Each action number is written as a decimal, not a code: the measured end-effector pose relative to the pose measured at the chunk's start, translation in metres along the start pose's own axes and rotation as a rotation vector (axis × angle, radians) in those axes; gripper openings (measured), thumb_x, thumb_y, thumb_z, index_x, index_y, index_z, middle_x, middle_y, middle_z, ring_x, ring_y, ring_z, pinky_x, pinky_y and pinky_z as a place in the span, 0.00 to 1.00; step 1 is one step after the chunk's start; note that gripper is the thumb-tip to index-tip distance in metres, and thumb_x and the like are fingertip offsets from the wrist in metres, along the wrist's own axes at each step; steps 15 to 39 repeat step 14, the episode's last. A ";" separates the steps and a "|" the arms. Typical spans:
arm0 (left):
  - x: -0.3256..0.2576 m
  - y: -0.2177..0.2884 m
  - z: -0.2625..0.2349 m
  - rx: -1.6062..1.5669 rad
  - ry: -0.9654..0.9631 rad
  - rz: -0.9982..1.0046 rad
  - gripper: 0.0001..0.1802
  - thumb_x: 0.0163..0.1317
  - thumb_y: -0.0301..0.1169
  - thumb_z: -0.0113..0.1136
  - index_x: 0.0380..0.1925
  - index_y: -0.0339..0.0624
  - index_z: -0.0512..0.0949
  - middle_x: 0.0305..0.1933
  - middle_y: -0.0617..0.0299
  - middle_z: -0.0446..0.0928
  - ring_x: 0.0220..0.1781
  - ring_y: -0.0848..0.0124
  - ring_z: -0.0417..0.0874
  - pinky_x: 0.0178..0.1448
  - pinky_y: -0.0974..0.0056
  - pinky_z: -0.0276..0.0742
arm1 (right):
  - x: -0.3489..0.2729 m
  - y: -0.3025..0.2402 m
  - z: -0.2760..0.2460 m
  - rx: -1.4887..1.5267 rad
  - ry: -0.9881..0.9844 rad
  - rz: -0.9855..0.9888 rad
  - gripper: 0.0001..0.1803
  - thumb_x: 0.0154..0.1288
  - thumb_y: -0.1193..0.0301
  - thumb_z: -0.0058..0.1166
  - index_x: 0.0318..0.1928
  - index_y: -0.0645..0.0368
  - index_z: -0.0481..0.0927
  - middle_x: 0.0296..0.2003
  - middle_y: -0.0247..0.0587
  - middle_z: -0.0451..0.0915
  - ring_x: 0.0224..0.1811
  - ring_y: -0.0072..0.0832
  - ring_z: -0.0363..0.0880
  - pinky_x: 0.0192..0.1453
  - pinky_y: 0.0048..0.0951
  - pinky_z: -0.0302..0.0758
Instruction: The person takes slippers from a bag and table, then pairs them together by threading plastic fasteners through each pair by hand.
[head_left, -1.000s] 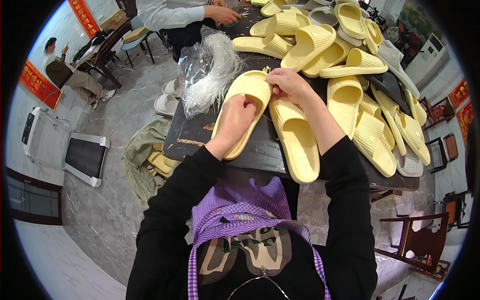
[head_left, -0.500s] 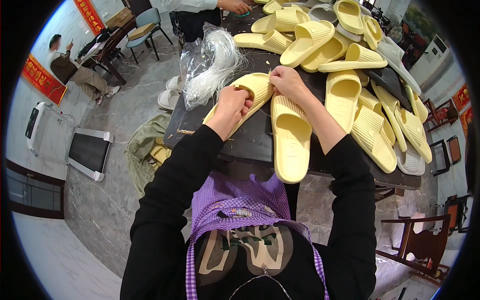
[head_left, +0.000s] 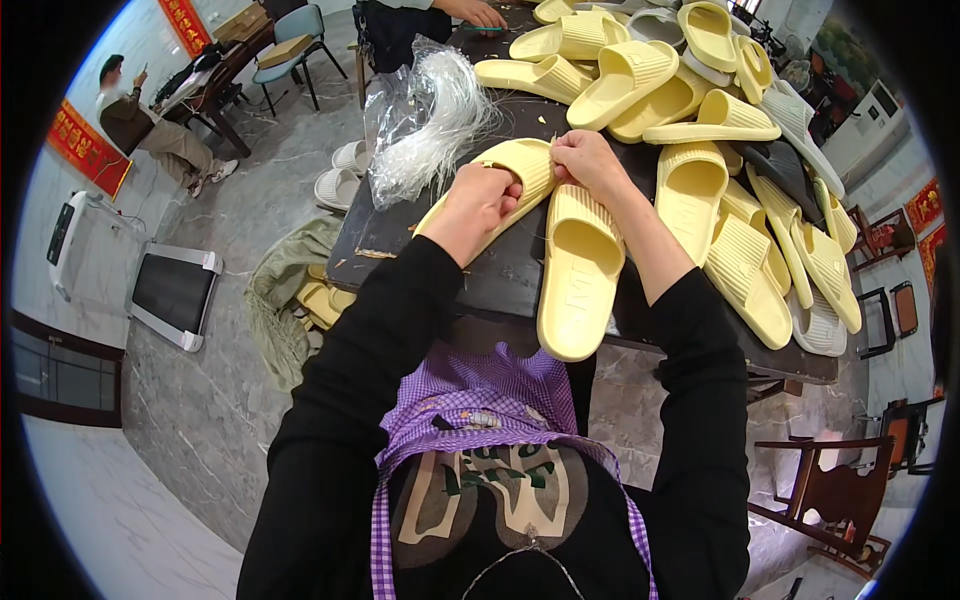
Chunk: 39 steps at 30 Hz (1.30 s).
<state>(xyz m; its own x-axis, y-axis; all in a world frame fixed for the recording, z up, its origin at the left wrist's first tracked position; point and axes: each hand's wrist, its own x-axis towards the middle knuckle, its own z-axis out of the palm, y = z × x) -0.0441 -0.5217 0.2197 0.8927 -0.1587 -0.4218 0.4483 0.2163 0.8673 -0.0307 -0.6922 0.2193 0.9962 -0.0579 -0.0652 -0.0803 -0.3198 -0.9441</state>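
Observation:
My left hand (head_left: 484,205) is closed on a yellow slipper (head_left: 525,164) lying on the dark table, its fingertips tucked into the opening under the ribbed strap. Right beside that strap, my right hand (head_left: 592,162) is pinched closed; whatever sits between its fingertips is too small to make out. Below my right hand lies a second yellow slipper (head_left: 579,285), sole side down, its heel reaching over the table's near edge. A bundle of clear thin plastic strands (head_left: 435,125) in a clear bag lies just beyond my left hand.
Yellow slippers (head_left: 625,82) are heaped across the table's far and right parts, with grey ones (head_left: 818,325) among them. A green cloth sack (head_left: 290,290) holding yellow slippers stands on the floor at left. Across the table is another person's hand (head_left: 473,12). A wooden chair (head_left: 840,490) stands at right.
Both hands stay at the same slipper's strap, with only a small shift. The heel of the second slipper has swung a little to the left. The whole view has moved slightly.

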 end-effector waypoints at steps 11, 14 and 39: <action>-0.024 -0.017 -0.032 0.924 -0.093 0.683 0.09 0.55 0.26 0.55 0.35 0.36 0.78 0.30 0.56 0.78 0.30 0.65 0.79 0.39 0.67 0.76 | 0.000 0.002 0.000 -0.009 0.022 -0.012 0.04 0.56 0.75 0.50 0.30 0.63 0.76 0.21 0.32 0.74 0.19 0.16 0.69 0.24 0.17 0.69; -0.028 -0.022 -0.035 1.094 -0.087 0.862 0.11 0.57 0.28 0.53 0.39 0.45 0.79 0.42 0.52 0.79 0.38 0.57 0.81 0.43 0.63 0.76 | 0.002 0.004 0.000 0.002 0.010 -0.021 0.04 0.55 0.75 0.51 0.31 0.63 0.76 0.21 0.32 0.74 0.20 0.16 0.70 0.24 0.17 0.69; -0.028 -0.022 -0.035 1.094 -0.087 0.862 0.11 0.57 0.28 0.53 0.39 0.45 0.79 0.42 0.52 0.79 0.38 0.57 0.81 0.43 0.63 0.76 | 0.002 0.004 0.000 0.002 0.010 -0.021 0.04 0.55 0.75 0.51 0.31 0.63 0.76 0.21 0.32 0.74 0.20 0.16 0.70 0.24 0.17 0.69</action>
